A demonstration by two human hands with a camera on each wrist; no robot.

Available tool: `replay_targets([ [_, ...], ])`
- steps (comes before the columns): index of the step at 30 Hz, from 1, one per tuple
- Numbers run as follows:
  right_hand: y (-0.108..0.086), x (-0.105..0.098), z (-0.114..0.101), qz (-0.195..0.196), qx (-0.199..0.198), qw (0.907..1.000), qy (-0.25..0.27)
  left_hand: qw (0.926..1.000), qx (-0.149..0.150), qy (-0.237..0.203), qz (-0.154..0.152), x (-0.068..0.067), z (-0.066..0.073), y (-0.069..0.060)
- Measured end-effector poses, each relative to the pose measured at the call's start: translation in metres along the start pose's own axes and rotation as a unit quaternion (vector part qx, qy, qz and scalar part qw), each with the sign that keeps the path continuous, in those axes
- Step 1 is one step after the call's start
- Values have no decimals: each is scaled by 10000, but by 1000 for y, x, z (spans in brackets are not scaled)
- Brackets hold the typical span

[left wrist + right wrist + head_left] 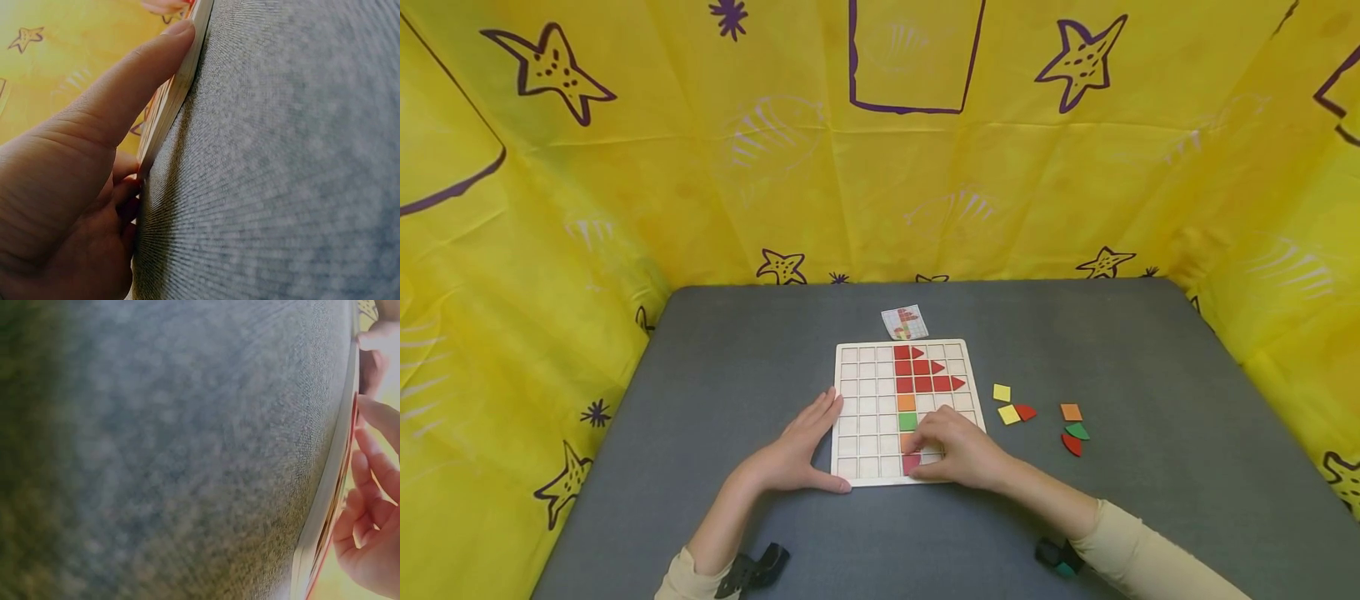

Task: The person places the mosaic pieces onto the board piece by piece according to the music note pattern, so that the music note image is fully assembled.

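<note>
A white wooden grid board (867, 481) lies on the table, with red squares and triangles (957, 383) in its far rows. Below them, one column holds an orange square (907, 402), a green square (907, 422) and another orange square, partly covered by fingers. My right hand (964, 450) is over the board's near right part, its thumb and index finger pinching a red square tile (912, 463) at the column's near end. My left hand (796, 446) rests against the board's near left corner, fingers straight along the left side and thumb (147, 72) on the near edge.
A small pattern card (905, 322) lies just beyond the board. To its right are loose yellow squares (1002, 392), red quarter-round pieces (1025, 412), an orange square (1071, 412) and a green piece (1077, 431). Yellow printed cloth (880, 200) hangs around the grey table (760, 333).
</note>
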State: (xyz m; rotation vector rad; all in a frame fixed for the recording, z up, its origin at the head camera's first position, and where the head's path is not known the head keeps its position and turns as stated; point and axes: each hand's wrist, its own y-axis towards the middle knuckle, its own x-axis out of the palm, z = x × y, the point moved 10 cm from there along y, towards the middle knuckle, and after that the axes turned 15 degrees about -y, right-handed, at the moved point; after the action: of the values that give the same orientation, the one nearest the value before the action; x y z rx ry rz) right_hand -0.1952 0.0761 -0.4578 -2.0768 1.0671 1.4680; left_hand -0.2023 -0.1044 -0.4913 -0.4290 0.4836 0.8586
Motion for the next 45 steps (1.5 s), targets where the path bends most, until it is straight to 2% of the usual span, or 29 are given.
replay_targets([
  [9, -2, -1, 3, 118, -29, 9999, 3, 10000, 22, -1, 11, 0, 0, 1],
  [17, -2, 2, 3, -50, 101, 9999, 91, 10000, -5, -17, 14, 0, 0, 0],
  [23, -6, -10, 12, 325, 94, 9991, 253, 10000, -4, -37, 2, 0, 0, 0],
  [26, -12, -15, 26, 378, 331, 9978, 438, 10000, -24, -28, -10, 0, 0, 0],
  [32, -28, -30, 62, 525, 1129, 9894, 749, 10000, -89, -28, -17, 0, -1, 0],
  [41, -58, -63, 126, 1115, 2145, 9702, 167, 9999, -120, -43, -35, 0, -2, 1],
  [45, -68, -68, 149, 1086, 2525, 9615, 1, 9999, -128, -38, -37, 1, -2, 2],
])
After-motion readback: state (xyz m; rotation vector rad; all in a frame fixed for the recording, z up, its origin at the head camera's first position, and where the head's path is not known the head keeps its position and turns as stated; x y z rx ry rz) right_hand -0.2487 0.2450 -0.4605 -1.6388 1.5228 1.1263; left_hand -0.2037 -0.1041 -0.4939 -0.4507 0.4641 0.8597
